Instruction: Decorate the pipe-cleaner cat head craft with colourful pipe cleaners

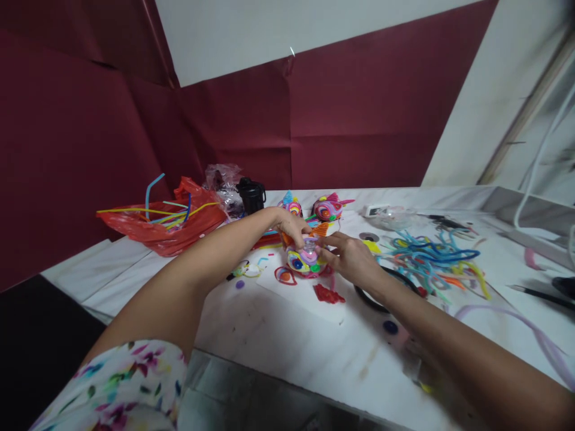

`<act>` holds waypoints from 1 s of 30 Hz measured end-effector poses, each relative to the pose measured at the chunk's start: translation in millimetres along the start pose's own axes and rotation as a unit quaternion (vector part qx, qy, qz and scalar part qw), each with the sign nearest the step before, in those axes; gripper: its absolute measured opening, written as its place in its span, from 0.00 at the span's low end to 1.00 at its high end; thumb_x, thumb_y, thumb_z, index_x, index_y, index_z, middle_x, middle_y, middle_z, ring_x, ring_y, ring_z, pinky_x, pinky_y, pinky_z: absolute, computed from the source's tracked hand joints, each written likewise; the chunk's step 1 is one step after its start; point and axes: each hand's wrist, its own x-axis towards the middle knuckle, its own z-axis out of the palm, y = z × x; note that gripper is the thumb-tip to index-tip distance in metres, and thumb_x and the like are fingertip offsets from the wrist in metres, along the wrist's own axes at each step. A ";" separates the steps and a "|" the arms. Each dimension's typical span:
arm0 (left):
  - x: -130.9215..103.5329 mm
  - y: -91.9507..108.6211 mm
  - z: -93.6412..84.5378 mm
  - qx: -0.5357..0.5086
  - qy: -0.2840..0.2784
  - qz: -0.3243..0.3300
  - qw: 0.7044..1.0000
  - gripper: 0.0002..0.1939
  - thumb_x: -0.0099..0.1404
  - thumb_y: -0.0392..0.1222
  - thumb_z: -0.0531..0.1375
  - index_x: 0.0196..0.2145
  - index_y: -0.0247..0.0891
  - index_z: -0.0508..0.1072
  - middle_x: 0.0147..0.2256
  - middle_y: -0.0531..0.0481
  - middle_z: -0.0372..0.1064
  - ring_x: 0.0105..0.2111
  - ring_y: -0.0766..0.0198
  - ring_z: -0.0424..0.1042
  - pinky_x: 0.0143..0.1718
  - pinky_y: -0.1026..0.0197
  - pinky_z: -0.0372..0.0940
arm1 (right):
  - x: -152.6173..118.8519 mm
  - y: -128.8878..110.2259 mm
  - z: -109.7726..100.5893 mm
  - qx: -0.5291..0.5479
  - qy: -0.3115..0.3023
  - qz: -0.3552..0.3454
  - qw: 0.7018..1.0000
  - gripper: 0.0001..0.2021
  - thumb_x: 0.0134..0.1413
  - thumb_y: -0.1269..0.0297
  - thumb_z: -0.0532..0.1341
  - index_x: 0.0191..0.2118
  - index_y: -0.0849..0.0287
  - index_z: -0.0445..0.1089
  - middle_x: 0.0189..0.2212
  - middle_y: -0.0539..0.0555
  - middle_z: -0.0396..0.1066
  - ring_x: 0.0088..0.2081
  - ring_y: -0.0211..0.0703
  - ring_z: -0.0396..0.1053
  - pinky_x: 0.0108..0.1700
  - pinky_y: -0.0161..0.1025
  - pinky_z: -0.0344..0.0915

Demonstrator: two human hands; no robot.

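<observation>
A round craft fish (306, 261), decorated with coloured coils, a blue-centred eye and an orange ribbed fin (320, 230), sits on the white marbled table. My left hand (291, 226) grips it from above on the left, fingers bent over its top. From the right, my right hand (348, 254) pinches its upper edge with thumb and fingertips. Between my fingers a clear, shiny piece (309, 244) shows on the fish; what exactly it is, I cannot make out. Just in front lie a red-rimmed eye shape (285, 276) and a crumpled red scrap (329, 294).
Two similar craft fish (327, 208) stand behind. At left are a red plastic bag (166, 233) of coloured strips and a black lidded container (251, 195). A tangle of pipe cleaners (431, 254) and a black ring (372, 304) lie right, near a lilac strip (516, 320).
</observation>
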 end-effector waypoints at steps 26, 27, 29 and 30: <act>-26.5 -24.5 111.0 -0.239 0.622 -0.051 0.744 0.30 0.66 0.41 0.54 0.63 0.39 0.47 0.64 0.34 0.51 0.61 0.55 0.62 0.57 0.54 0.63 | 6.3 -21.4 0.7 -0.052 0.012 0.081 0.995 0.14 0.60 0.59 0.58 0.47 0.53 0.77 0.43 0.59 0.77 0.39 0.52 0.75 0.36 0.43 0.66; -20.4 -25.9 115.6 -0.247 0.599 -0.047 0.760 0.30 0.66 0.41 0.54 0.62 0.38 0.48 0.64 0.33 0.54 0.60 0.55 0.63 0.56 0.54 0.64 | 6.3 -21.6 0.5 -0.052 0.012 0.081 0.995 0.14 0.60 0.59 0.58 0.47 0.53 0.77 0.43 0.59 0.77 0.39 0.52 0.75 0.37 0.43 0.67; -10.2 -27.4 120.0 -0.247 0.552 -0.025 0.796 0.27 0.68 0.43 0.53 0.62 0.38 0.49 0.61 0.35 0.59 0.58 0.55 0.66 0.54 0.55 0.66 | 6.2 -22.0 0.1 -0.054 0.011 0.082 0.995 0.14 0.61 0.59 0.57 0.47 0.53 0.77 0.43 0.59 0.77 0.39 0.51 0.75 0.37 0.43 0.66; -6.1 -28.1 120.5 -0.237 0.521 -0.012 0.820 0.26 0.69 0.43 0.51 0.61 0.39 0.50 0.61 0.37 0.60 0.57 0.56 0.66 0.53 0.56 0.66 | 6.1 -22.1 -0.1 -0.055 0.010 0.083 0.995 0.14 0.61 0.60 0.57 0.47 0.53 0.77 0.43 0.59 0.77 0.38 0.51 0.75 0.37 0.43 0.66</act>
